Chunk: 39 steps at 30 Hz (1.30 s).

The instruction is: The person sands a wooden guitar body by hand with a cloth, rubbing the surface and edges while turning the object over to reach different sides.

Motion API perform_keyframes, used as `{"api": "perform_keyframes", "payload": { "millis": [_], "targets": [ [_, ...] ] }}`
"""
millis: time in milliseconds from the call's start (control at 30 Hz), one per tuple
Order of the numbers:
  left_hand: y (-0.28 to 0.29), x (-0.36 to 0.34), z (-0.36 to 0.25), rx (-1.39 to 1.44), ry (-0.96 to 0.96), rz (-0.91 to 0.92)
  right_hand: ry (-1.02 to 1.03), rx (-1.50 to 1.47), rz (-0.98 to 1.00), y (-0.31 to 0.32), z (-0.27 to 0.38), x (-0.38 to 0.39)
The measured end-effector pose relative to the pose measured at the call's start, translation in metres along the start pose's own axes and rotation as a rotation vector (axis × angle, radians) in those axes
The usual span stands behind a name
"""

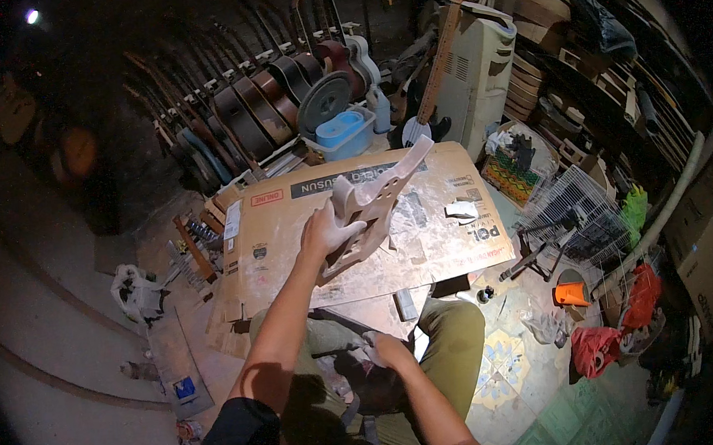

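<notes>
My left hand (322, 231), pale with dust, is closed on the edge of an unfinished wooden electric guitar body (381, 198). The body is tilted up on its edge over a cardboard sheet (276, 257), and its cut-outs and small holes show. Low over my lap, my right hand (390, 351) is closed, its fingers curled around something too small and dusty to make out. Between my knees and the cardboard's near edge lies a small grey block (405, 305).
Guitars stand in a long rack (241, 115) at the back. A blue tub (342, 132) and a pale heater-like unit (474, 74) stand behind the cardboard. To the right are a wire cage (575, 211), an orange scoop-like thing (572, 293) and red bags (597, 350).
</notes>
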<state>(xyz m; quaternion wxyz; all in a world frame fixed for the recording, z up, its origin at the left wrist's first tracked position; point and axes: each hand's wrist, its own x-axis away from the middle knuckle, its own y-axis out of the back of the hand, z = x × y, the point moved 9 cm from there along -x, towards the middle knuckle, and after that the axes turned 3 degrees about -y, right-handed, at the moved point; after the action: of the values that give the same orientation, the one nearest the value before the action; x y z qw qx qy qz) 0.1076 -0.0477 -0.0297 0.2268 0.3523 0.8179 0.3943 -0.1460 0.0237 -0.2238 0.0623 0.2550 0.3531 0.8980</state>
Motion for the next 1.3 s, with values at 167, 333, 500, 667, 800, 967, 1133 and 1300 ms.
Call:
{"api": "perform_keyframes", "payload": {
  "millis": [167, 333, 500, 667, 800, 967, 1133, 1300],
  "targets": [
    [0.014, 0.033, 0.021, 0.041, -0.027, -0.148, -0.087, -0.107, -0.111, -0.006, -0.023, -0.011],
    [0.046, 0.075, -0.003, 0.314, -0.213, -0.439, -0.083, -0.137, -0.102, -0.008, -0.03, -0.009],
    [0.036, 0.084, 0.022, 0.498, -0.101, -0.467, -0.025, -0.268, -0.258, 0.015, -0.041, -0.003],
    [0.014, 0.085, 0.076, 0.799, 0.017, -0.483, -0.323, -0.923, -0.044, 0.006, -0.069, 0.011],
    [0.004, 0.091, 0.143, 0.793, -0.19, -0.614, -0.323, -1.18, -0.02, 0.014, -0.038, 0.013],
    [-0.011, 0.088, 0.172, 0.893, 0.082, -0.562, -0.321, -1.125, -0.23, 0.029, -0.047, 0.012],
    [0.015, 0.112, 0.123, 0.721, 0.082, -0.511, -0.303, -1.099, -0.309, 0.048, -0.012, 0.039],
    [0.019, 0.134, 0.096, 0.537, 0.122, -0.56, -0.13, -0.845, -0.423, 0.09, 0.04, 0.043]
  ]
}}
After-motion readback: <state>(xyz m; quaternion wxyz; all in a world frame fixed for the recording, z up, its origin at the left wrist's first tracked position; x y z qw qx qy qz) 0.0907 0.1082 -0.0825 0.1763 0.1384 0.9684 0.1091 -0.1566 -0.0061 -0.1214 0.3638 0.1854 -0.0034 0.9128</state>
